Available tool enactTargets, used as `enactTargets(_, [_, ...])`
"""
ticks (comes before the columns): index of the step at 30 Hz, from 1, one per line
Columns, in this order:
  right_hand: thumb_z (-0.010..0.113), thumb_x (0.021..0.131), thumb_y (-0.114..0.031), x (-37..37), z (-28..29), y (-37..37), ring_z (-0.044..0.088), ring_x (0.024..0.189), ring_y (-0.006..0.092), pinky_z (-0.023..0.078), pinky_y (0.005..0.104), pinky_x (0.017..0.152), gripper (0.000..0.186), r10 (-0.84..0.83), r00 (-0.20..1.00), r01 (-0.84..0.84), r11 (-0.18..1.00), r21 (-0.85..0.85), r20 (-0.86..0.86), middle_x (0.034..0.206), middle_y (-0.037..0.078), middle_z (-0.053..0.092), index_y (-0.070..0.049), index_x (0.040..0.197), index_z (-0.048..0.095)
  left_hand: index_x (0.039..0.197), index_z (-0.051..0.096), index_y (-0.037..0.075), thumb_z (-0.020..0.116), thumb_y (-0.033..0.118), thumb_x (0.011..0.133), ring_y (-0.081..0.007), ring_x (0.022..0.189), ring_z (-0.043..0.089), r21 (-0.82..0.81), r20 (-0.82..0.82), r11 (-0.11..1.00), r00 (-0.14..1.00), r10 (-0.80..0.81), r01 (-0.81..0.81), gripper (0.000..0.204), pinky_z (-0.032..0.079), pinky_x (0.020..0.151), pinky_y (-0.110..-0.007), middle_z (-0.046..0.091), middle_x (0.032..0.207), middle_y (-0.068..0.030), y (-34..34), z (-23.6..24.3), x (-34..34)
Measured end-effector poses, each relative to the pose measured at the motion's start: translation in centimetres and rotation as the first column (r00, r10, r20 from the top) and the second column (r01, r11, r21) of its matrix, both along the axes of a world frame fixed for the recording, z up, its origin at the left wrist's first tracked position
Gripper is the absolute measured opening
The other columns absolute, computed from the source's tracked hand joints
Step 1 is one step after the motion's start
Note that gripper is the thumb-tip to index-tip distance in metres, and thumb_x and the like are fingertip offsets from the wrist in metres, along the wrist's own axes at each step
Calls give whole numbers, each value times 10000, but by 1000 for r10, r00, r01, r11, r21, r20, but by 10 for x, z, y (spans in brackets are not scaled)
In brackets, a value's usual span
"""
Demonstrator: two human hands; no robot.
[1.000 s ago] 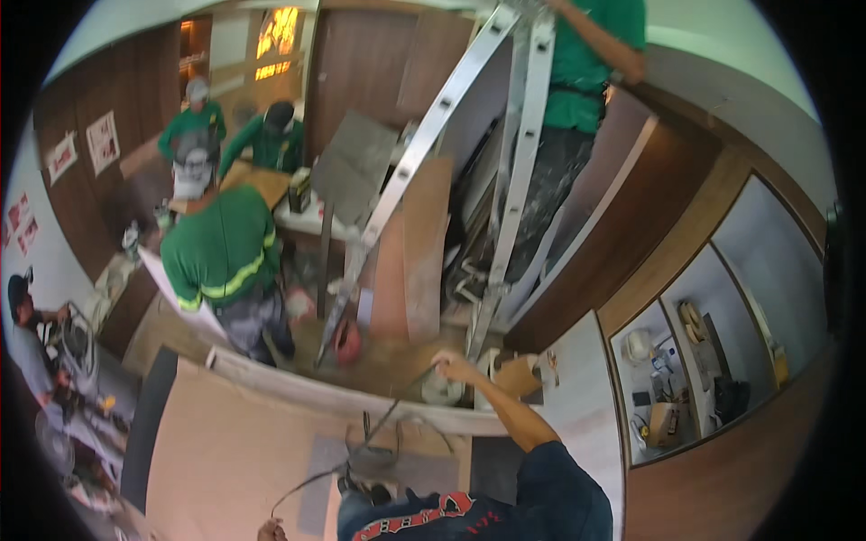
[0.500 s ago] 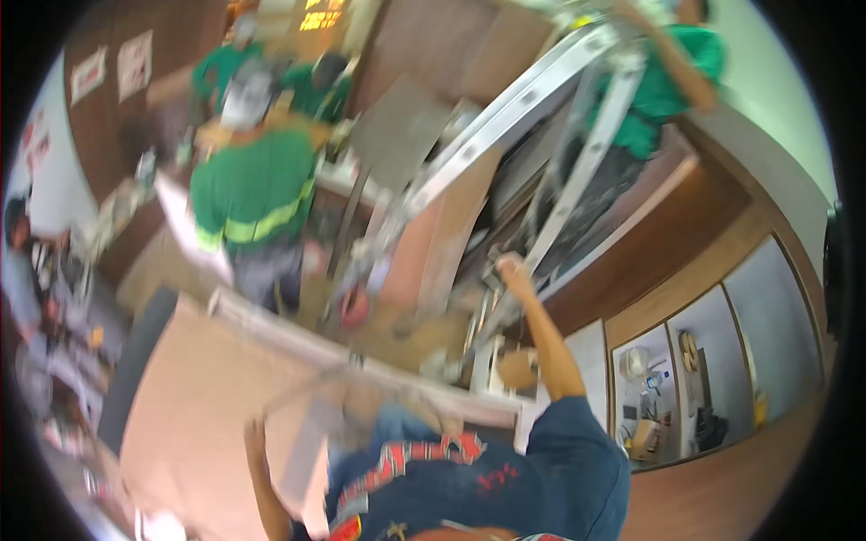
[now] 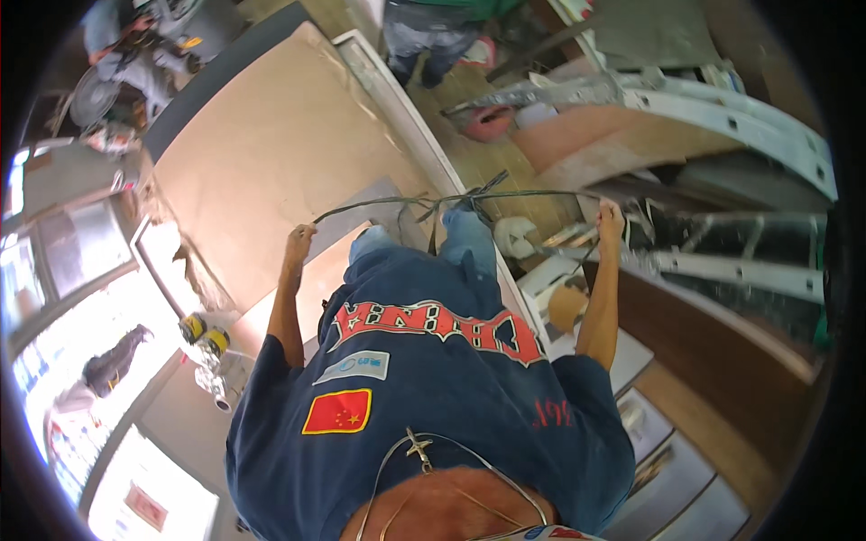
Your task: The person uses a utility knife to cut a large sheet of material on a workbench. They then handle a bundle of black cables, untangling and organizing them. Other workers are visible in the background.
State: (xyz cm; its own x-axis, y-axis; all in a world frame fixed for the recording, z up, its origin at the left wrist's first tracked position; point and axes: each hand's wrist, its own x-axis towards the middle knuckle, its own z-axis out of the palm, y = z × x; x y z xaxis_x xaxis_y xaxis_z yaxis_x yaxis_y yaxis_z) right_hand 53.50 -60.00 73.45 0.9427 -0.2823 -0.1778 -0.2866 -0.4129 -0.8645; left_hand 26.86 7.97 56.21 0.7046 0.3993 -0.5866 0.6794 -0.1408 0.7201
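Observation:
A dark, thin cord (image 3: 361,206), which looks like an electrical cable, stretches across in front of my thighs. My left hand (image 3: 300,240) is closed around one end of the stretch, above the brown board. At the other side my right hand (image 3: 611,219) grips it in a fist, near the ladder. Between the hands the cord crosses itself in a loose tangle (image 3: 476,194), with loops and ends hanging by my knees. A further length hangs below my right fist.
A large brown-covered board (image 3: 271,135) with a pale edge lies ahead on the left. An aluminium ladder (image 3: 722,113) and stacked panels stand at right. A co-worker in grey trousers (image 3: 424,41) is beyond the board; another person (image 3: 135,54) is far left. Yellow-labelled cans (image 3: 215,340) sit at left.
My view has swung down and to the right. My right hand has come down from beside the ladder, and the cord is now drawn out between both hands.

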Motion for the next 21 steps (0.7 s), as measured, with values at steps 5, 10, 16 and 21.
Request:
enactTargets(5, [627, 950, -238, 92, -39, 8, 476, 616, 50, 374, 198, 539, 226, 128, 985, -109, 981, 158, -115, 729, -19, 554, -61, 1089, 646, 1005, 652, 81, 533, 396, 970, -60, 562, 418, -101, -37, 994, 999, 34, -37, 339, 347, 480, -230, 487, 717, 27, -89, 53, 77])
enactTargets(10, [617, 949, -227, 167, -42, 43, 500, 634, 64, 411, 219, 571, 257, 498, 860, -477, 862, 170, -114, 758, -3, 570, -36, 1121, 611, 1055, 613, 55, 504, 365, 997, -58, 600, 435, -192, -39, 969, 988, 153, -157, 334, 372, 524, -214, 476, 721, 27, -159, 92, 143])
enactTargets(16, [608, 946, -196, 260, -39, 55, 538, 672, 84, 449, 244, 619, 278, 775, 624, -770, 632, 95, -100, 798, 19, 593, -17, 1158, 585, 1028, 558, 36, 504, 228, 1000, -74, 625, 489, -375, 0, 889, 959, 285, -264, 201, 424, 560, -229, 511, 749, 6, -226, 119, 174])
enactTargets(21, [623, 911, -143, 321, -55, 90, 586, 694, 121, 476, 278, 645, 277, 851, 511, -850, 521, 75, -120, 814, 50, 621, -20, 1156, 582, 1109, 564, 35, 540, 248, 986, -90, 683, 545, -407, 43, 875, 952, 304, -261, 247, 473, 632, -240, 564, 846, -19, -271, 128, 199])
